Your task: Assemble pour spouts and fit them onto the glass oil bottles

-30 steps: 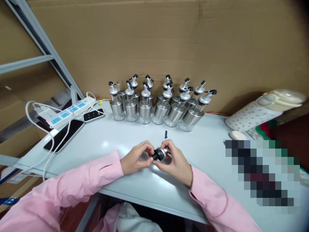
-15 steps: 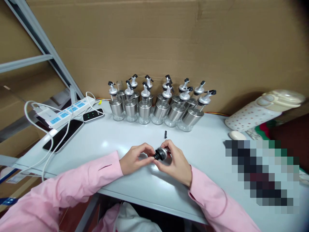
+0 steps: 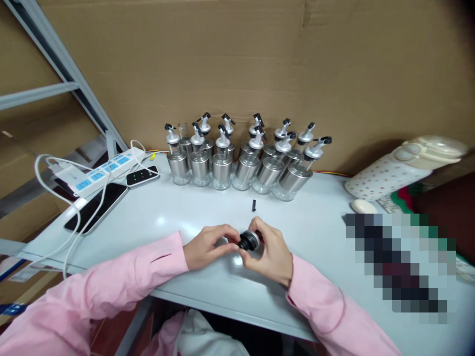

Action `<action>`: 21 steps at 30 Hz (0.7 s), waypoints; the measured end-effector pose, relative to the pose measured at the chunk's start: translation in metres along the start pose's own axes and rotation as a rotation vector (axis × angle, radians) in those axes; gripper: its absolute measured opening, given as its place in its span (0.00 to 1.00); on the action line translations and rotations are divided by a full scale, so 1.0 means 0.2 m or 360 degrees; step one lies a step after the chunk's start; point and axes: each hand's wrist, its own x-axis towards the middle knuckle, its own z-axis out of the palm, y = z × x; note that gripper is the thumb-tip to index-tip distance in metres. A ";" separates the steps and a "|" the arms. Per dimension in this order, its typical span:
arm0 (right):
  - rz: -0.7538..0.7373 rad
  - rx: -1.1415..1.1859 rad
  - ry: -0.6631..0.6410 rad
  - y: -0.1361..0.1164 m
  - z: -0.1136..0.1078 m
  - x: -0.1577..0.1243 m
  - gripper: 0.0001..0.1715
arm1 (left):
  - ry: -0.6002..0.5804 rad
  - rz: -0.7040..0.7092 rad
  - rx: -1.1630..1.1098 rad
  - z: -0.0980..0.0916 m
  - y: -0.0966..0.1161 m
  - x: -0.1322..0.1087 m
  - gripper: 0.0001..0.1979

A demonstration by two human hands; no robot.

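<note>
A bottle pourer (image 3: 248, 241) with a black ribbed stopper and a silvery collar is held over the table, its black end toward the left. My right hand (image 3: 272, 252) is closed around its silvery part, which the fingers mostly hide. At the black end, the thumb and forefinger of my left hand (image 3: 211, 246) are pinched on the stopper's tip. Just beyond my right fingertips lies a small black cap piece (image 3: 254, 205). Behind it stand several glass-and-steel bottles (image 3: 221, 170) in two rows, most with silver pourers and black caps on top.
To the left are a power strip (image 3: 107, 170) with white cables, a phone (image 3: 97, 207) and a small black-faced device (image 3: 142, 176). A dotted flask (image 3: 393, 170) and a white oval object (image 3: 364, 206) sit to the right, near a blurred patch. Cardboard (image 3: 230, 59) rises behind the bottles.
The pourer has turned slightly, so that its black stopper end faces me more. Both hands stay on it and have shifted only a little.
</note>
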 end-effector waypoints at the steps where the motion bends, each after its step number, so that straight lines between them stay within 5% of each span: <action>1: -0.0008 -0.0006 0.0002 0.00 0.00 0.00 0.16 | -0.0002 0.0003 -0.0007 0.00 0.00 0.00 0.10; 21: -0.0094 -0.0170 -0.0127 0.03 0.02 -0.01 0.11 | 0.0078 -0.0045 -0.0261 0.01 -0.04 0.00 0.08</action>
